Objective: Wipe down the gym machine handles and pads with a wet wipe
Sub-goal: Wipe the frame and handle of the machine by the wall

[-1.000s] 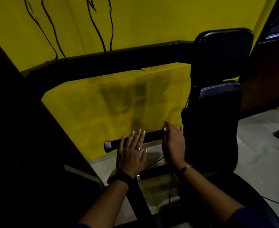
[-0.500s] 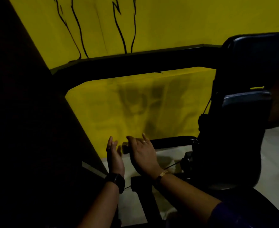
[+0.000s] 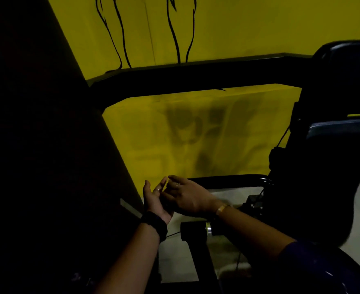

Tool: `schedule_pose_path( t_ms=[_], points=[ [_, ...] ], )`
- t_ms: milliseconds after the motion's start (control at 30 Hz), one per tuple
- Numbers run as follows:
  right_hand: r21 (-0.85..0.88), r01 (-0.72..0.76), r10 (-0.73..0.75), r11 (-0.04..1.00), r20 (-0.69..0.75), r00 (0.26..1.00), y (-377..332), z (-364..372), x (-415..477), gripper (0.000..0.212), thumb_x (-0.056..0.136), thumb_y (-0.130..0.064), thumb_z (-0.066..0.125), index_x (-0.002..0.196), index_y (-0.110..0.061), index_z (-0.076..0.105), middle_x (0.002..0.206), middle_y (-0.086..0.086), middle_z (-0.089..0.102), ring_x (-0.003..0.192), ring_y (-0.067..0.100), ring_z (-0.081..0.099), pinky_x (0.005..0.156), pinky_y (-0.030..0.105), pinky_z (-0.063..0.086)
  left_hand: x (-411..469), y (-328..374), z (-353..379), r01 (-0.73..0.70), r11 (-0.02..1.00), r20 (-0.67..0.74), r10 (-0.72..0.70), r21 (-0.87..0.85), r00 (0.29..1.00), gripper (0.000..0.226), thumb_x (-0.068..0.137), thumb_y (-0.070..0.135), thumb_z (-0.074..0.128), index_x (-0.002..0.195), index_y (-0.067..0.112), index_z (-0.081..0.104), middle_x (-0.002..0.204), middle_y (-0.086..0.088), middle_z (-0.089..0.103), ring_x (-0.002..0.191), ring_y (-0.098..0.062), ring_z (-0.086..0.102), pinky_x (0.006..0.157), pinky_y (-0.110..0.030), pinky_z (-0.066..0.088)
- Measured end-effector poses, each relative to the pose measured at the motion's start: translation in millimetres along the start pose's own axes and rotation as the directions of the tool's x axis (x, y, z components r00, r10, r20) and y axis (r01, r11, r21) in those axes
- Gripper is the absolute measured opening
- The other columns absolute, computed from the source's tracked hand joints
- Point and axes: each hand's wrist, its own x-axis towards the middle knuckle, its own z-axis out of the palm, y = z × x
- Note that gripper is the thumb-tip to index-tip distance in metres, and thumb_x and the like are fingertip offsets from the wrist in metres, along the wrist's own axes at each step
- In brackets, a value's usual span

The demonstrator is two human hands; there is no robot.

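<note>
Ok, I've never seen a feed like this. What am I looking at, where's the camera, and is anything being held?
There is one view, from a camera worn on the person's head and looking down at their two bare hands. No robot is involved. The left hand, above a dark watch, has straight fingers and its palm faces the right hand, whose fingertips reach it. It is too dark to make out a wipe, so I cannot tell whether one is held. Behind the hands runs the gym machine's black handle. On the right are the upper pad and lower pad. Behind everything is a yellow wall.
</note>
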Motion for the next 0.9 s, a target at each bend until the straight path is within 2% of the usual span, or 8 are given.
schedule_pose_path(
  t_ms=[200,333,467,533,600,700,767,900],
  points=[
    [0.010,-0.192,0.193,0.981,-0.041,0.980,-14.6,0.3,-48.3,0.051,0.093,-0.015,0.044,0.142,-0.003,0.036,0.143,0.013,0.048,0.139,0.025,0.036,0.115,0.040,0.026,3.2,-2.5,3.3,-0.013,1.000,0.041,0.014,-0.007,0.999,0.070,0.098,0.063,0.025,0.132,0.009,0.054,0.115,-0.019,0.064,0.096,-0.032,0.063,0.078,-0.038,0.049],
    [-0.045,-0.514,0.514,0.857,0.012,0.857,-29.3,2.7,-16.5,0.051,0.093,-0.025,0.040,0.139,-0.002,0.046,0.141,0.015,0.051,0.130,0.028,0.049,0.115,0.041,0.025,2.5,-3.0,11.1,-0.061,0.997,0.057,0.058,0.046,0.997,0.056,0.099,0.058,0.029,0.108,0.013,0.061,0.108,-0.012,0.068,0.096,-0.027,0.064,0.082,-0.038,0.049],
    [-0.022,-0.539,0.539,0.842,0.059,0.840,-26.5,-9.2,-4.3,0.050,0.089,-0.021,0.034,0.130,-0.003,0.056,0.123,0.016,0.063,0.112,0.030,0.061,0.108,0.045,0.038,5.4,-11.4,21.6,-0.214,0.939,0.106,0.192,0.269,0.976,0.051,0.102,0.046,0.035,0.135,0.010,0.052,0.139,-0.012,0.054,0.126,-0.027,0.052,0.107,-0.044,0.040],
    [-0.020,-0.533,0.533,0.846,0.000,0.846,-16.3,-16.7,-17.8,0.049,0.085,-0.014,0.036,0.125,0.000,0.060,0.113,0.016,0.066,0.102,0.031,0.064,0.105,0.043,0.040,8.1,-18.8,27.7,-0.435,0.699,0.120,0.453,0.567,0.884,0.039,0.105,0.029,0.041,0.139,0.011,0.050,0.145,-0.011,0.047,0.133,-0.027,0.046,0.109,-0.045,0.039],
    [-0.084,-0.544,0.541,0.835,-0.054,0.839,-5.1,-23.1,-40.4,0.046,0.086,-0.011,0.038,0.122,0.001,0.062,0.107,0.015,0.068,0.098,0.031,0.065,0.105,0.041,0.040,11.8,-28.3,26.3,-0.581,0.219,0.353,0.613,0.784,0.707,0.035,0.104,0.018,0.040,0.136,0.014,0.055,0.146,-0.008,0.047,0.140,-0.027,0.037,0.114,-0.045,0.031],
    [-0.174,-0.561,0.557,0.809,-0.077,0.827,8.9,-36.2,-76.4,0.045,0.087,-0.010,0.037,0.122,0.002,0.063,0.108,0.017,0.069,0.102,0.033,0.065,0.105,0.046,0.038,13.7,-43.5,25.4,-0.502,-0.472,0.687,0.557,0.724,0.466,0.040,0.098,0.026,0.038,0.125,0.018,0.066,0.140,-0.002,0.055,0.144,-0.029,0.030,0.120,-0.044,0.001],
    [-0.225,-0.585,0.582,0.779,-0.089,0.809,16.8,-45.1,-97.9,0.046,0.087,-0.010,0.037,0.123,0.003,0.062,0.111,0.018,0.068,0.107,0.034,0.064,0.105,0.048,0.036,8.4,-56.3,35.5,-0.408,-0.684,0.790,0.449,0.604,0.417,0.044,0.094,0.032,0.035,0.121,0.022,0.069,0.135,0.001,0.060,0.142,-0.027,0.036,0.117,-0.046,-0.010],
    [-0.257,-0.733,0.735,0.630,-0.105,0.669,26.8,-59.9,-135.8,0.049,0.087,-0.010,0.034,0.127,0.002,0.059,0.118,0.019,0.065,0.114,0.035,0.061,0.106,0.049,0.036,1.4,-80.2,63.7,-0.383,-0.805,0.864,0.291,0.453,0.411,0.052,0.093,0.038,0.033,0.127,0.016,0.065,0.133,0.000,0.062,0.136,-0.026,0.045,0.116,-0.048,-0.005]
  ],
)
